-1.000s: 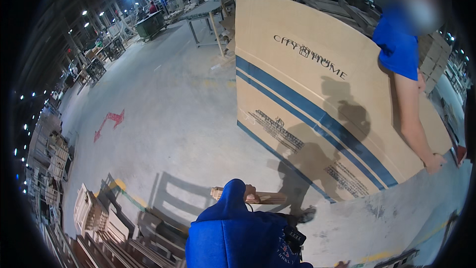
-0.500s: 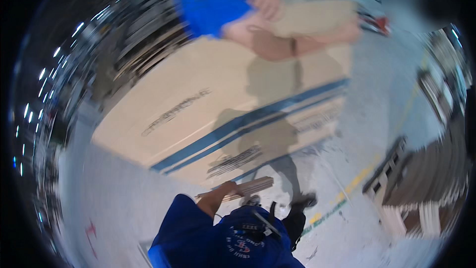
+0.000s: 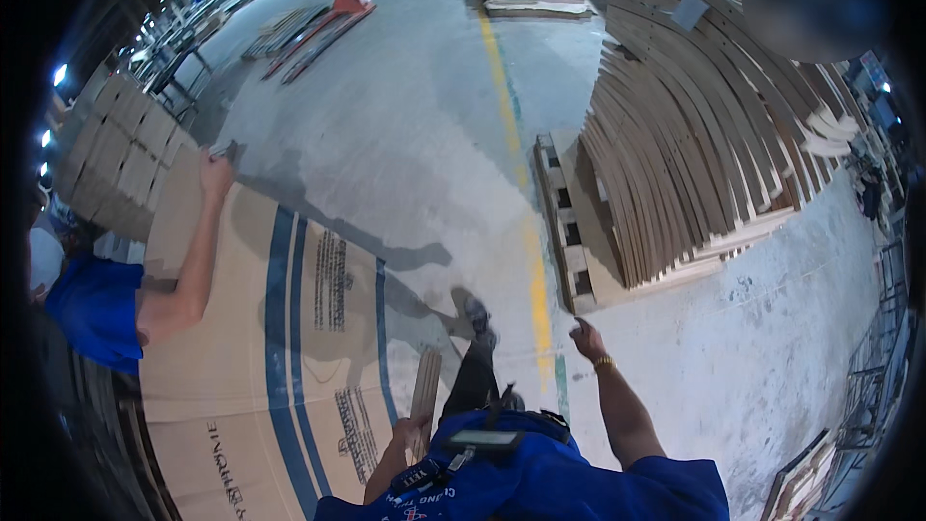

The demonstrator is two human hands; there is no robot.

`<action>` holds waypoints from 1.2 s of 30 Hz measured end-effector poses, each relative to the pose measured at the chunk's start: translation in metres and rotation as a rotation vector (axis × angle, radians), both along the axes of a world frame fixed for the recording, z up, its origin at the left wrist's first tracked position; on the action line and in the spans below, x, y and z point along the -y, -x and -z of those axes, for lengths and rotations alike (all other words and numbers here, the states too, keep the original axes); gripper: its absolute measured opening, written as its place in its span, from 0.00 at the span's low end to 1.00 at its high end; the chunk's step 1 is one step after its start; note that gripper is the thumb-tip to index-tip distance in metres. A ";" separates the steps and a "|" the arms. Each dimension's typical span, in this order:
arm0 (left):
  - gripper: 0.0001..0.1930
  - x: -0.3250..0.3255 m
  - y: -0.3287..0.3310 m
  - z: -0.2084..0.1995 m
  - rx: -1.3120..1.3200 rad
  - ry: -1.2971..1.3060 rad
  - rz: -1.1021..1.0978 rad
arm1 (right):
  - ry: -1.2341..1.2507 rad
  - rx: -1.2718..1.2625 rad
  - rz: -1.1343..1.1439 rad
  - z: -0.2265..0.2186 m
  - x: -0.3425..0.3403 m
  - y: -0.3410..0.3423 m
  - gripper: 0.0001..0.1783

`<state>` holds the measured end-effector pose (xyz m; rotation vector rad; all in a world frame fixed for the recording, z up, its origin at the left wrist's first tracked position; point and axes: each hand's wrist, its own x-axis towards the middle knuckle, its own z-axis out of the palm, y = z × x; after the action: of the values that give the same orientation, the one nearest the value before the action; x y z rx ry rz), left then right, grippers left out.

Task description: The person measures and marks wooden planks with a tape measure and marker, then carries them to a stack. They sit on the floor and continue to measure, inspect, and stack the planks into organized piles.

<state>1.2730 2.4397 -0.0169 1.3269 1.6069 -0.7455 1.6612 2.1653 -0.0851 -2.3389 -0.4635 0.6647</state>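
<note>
Pinching wooden strips (image 3: 425,384) near six o'clock, our left hand (image 3: 414,427) hasn't yet released them; our right hand's (image 3: 586,340) grip, at four o'clock, we cannot tell.

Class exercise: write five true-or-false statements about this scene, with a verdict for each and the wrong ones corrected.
1. The left hand holds wooden strips. True.
2. The right hand grips the cardboard. False: the right hand is away from the cardboard, on the other side of the person's body.
3. Blue stripes run across the cardboard. True.
4. The co-worker's sleeve is yellow. False: the sleeve is blue.
5. A stack of wooden pieces stands right of the yellow floor line. True.
</note>
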 end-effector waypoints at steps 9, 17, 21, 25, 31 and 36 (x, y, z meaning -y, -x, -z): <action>0.43 -0.220 -0.268 0.014 0.167 -0.093 0.494 | 0.353 -0.171 0.294 -0.007 -0.101 -0.203 0.26; 0.39 -0.405 -0.503 0.005 0.120 -0.179 0.193 | 0.821 -0.286 -0.679 0.035 -0.125 -0.219 0.13; 0.33 -0.478 -0.599 -0.007 0.084 -0.082 0.158 | 0.677 -0.527 -0.322 0.036 -0.248 -0.361 0.15; 0.33 -0.545 -0.683 -0.009 0.156 -0.056 0.115 | 0.434 -0.326 0.046 0.021 -0.436 -0.596 0.20; 0.31 -0.650 -0.843 0.015 0.261 0.044 -0.069 | -0.203 -0.017 -0.001 -0.079 -0.662 -0.926 0.25; 0.30 -0.757 -1.009 0.009 0.468 0.182 -0.425 | -0.256 -0.102 0.483 -0.049 -0.699 -1.047 0.21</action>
<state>2.2818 3.1970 -0.0257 0.8992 1.3374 -0.2837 2.7078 2.8641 -0.0364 -2.0507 0.0661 0.4568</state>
